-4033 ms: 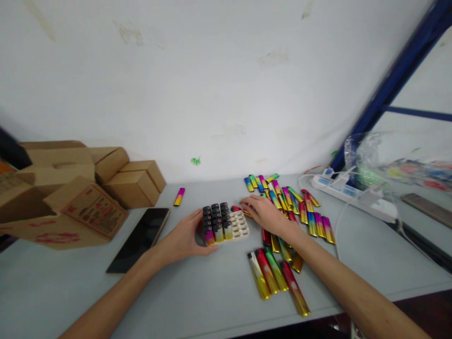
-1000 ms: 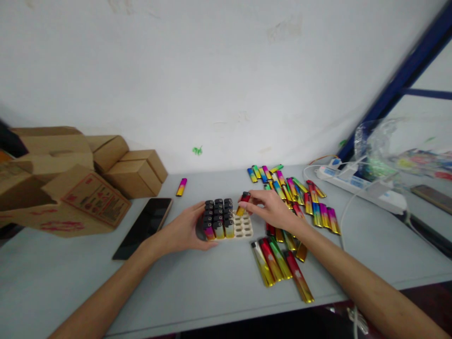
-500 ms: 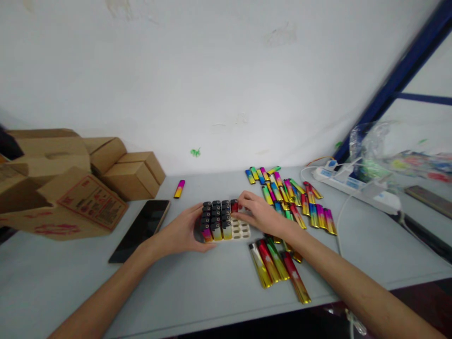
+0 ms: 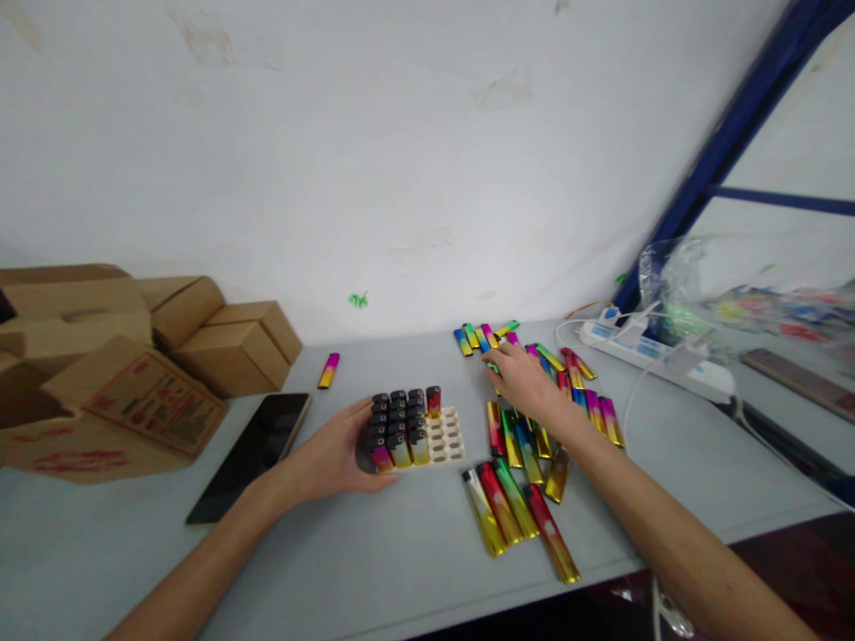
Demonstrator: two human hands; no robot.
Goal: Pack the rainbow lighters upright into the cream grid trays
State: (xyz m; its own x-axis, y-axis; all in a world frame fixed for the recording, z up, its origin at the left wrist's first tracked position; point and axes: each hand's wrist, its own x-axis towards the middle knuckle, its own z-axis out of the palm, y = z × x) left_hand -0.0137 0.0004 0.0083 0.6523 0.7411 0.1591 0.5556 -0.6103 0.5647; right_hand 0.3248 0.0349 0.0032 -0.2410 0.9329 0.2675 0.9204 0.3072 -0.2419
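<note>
My left hand (image 4: 344,454) curves around the left side of a pale slotted tray (image 4: 456,438), fingers behind it and thumb along the front. Black-topped lighters (image 4: 399,427) stand upright in the tray's left rows. A red lighter (image 4: 434,402) stands at the back of the row beside them, and the slots to its right show open holes. My right hand (image 4: 519,376) is over the scattered lighters to the right of the tray, its fingertips closed on a green-and-yellow lighter (image 4: 492,366); the hand partly hides that lighter.
Several shiny lighters (image 4: 498,507) lie near the front edge, others (image 4: 605,418) farther right. One pink-and-yellow lighter (image 4: 328,371) lies behind the tray. At left are a black phone-like slab (image 4: 252,458) and cardboard boxes (image 4: 231,356); at right, a white power strip (image 4: 658,359) with cables.
My right hand has left the red lighter standing in the tray and moved right to the loose lighters. My left hand stays around the tray. The camera view has shifted slightly.
</note>
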